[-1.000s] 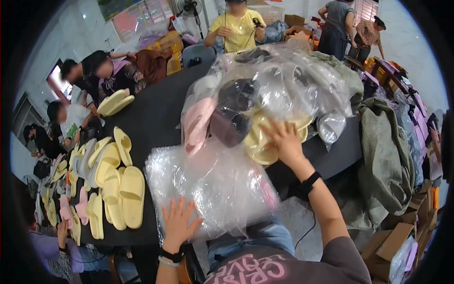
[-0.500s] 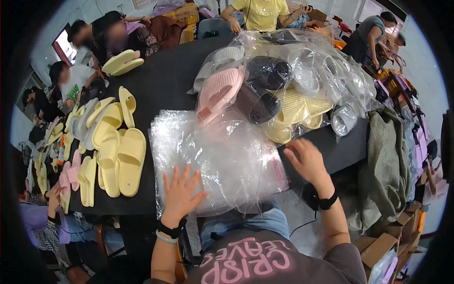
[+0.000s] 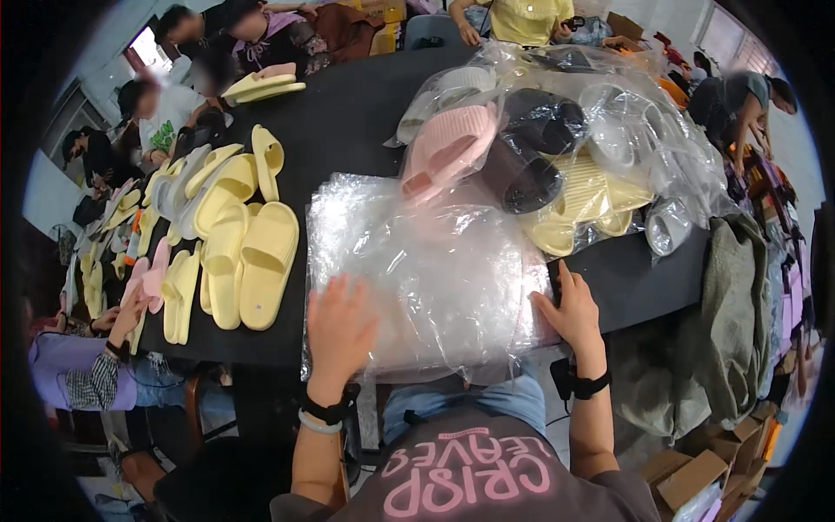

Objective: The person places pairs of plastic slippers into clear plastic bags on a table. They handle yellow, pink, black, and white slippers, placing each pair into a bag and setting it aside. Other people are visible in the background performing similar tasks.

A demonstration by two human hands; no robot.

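A stack of clear plastic bags (image 3: 435, 296) lies flat on the black table in front of me. My left hand (image 3: 341, 326) rests on the left part of the stack, fingers stretched out and slightly blurred. At the stack's right edge is my right hand (image 3: 572, 309), thumb and fingers apart, holding nothing. Beyond the stack, bagged slippers are heaped: a pink slipper (image 3: 448, 152) overlaps the bags' far edge, with a black slipper (image 3: 519, 178) and a yellow slipper (image 3: 587, 191) beside it. Left of the bags stand unbagged yellow slippers (image 3: 268, 270).
The black table (image 3: 348, 113) reaches away from me. Pink slippers (image 3: 155, 277) and more pairs line its left side, where people sit. A person in yellow (image 3: 522, 22) is across. A grey-green cloth (image 3: 731, 304) hangs at the right, above cardboard boxes (image 3: 687, 474).
The view has shifted, so the table sits further right and higher. My right hand has come nearer, to the bags' right edge. My left hand has slid slightly left on the bags.
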